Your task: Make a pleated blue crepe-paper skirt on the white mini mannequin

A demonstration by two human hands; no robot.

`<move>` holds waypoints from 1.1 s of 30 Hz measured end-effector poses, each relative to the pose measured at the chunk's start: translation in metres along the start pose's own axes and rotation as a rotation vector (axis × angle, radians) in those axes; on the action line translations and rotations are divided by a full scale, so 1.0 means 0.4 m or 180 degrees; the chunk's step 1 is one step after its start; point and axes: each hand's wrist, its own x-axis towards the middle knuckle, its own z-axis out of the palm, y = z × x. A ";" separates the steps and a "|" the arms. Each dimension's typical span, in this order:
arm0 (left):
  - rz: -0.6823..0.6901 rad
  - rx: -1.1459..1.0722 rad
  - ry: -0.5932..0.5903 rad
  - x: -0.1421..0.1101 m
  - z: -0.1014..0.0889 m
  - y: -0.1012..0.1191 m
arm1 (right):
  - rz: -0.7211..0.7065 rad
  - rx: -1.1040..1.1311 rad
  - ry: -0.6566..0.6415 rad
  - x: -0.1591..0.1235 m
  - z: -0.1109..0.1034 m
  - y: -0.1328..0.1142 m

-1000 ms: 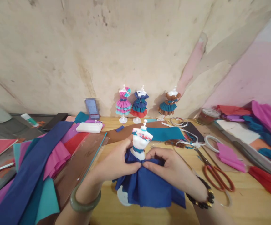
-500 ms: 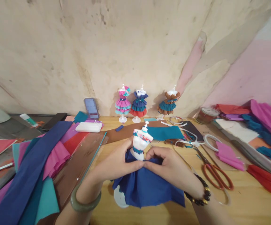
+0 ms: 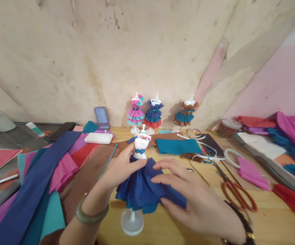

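A small white dress-form mannequin (image 3: 140, 145) stands tilted before me, with teal strips round its waist and torn pink and teal bits on its chest. My left hand (image 3: 122, 170) grips it at the waist, thumb pressing the gathered top of a dark blue crepe paper skirt (image 3: 134, 187). Teal paper (image 3: 150, 207) shows under the blue hem. My right hand (image 3: 190, 194) is open beside the skirt's right side, fingers spread by the loose blue end. Whether those fingertips touch the paper, I cannot tell. Below the skirt, the round white base (image 3: 132, 224) is in view.
Three dressed mannequins, one in pink (image 3: 135, 114), stand along the wall. Orange-handled scissors (image 3: 239, 195) and white tubing (image 3: 211, 154) lie to the right. A teal strip (image 3: 178, 146) lies behind my hands. Coloured paper strips (image 3: 35, 190) cover the left, near a white case (image 3: 98, 137).
My right hand has let go of the skirt's waist and moved right, fingers spreading. The mannequin has shifted left and up, its base now fully showing. My left hand keeps hold.
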 end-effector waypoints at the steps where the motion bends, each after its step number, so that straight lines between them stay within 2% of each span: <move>1: -0.0050 -0.0012 0.0070 0.001 -0.002 0.000 | -0.0034 -0.0136 -0.0011 0.000 0.004 -0.004; 3: -0.0120 -0.0065 0.0162 0.002 -0.005 0.001 | -0.0126 -0.0447 0.0113 0.004 0.020 -0.005; 6: -0.0198 -0.0205 0.0250 0.002 -0.006 0.006 | -0.0295 -0.0833 0.0551 0.013 0.051 0.004; 8: -0.0251 -0.0278 0.0320 0.001 -0.005 0.011 | -0.0439 -0.0943 0.0824 0.018 0.070 0.007; 11: -0.0228 -0.0357 0.0436 0.002 -0.006 0.016 | -0.0697 -0.1010 0.0985 0.024 0.087 0.002; 18: -0.0266 -0.0262 0.0568 0.003 -0.011 0.024 | -0.0902 -0.0923 0.0698 0.026 0.102 -0.025; 22: -0.0247 -0.0223 0.0510 0.000 -0.012 0.033 | -0.0913 -0.0887 0.0556 0.024 0.126 -0.027; 25: -0.0129 -0.0291 0.0403 -0.002 -0.015 0.035 | -0.0824 -0.0807 0.0349 0.027 0.131 -0.029; 28: 0.0022 -0.0126 0.0282 -0.003 -0.017 0.032 | -0.0613 -0.0424 0.0062 0.028 0.115 -0.034; 33: 0.0196 0.0051 0.0296 -0.005 -0.011 0.020 | -0.0536 -0.0171 0.0310 0.022 0.090 -0.044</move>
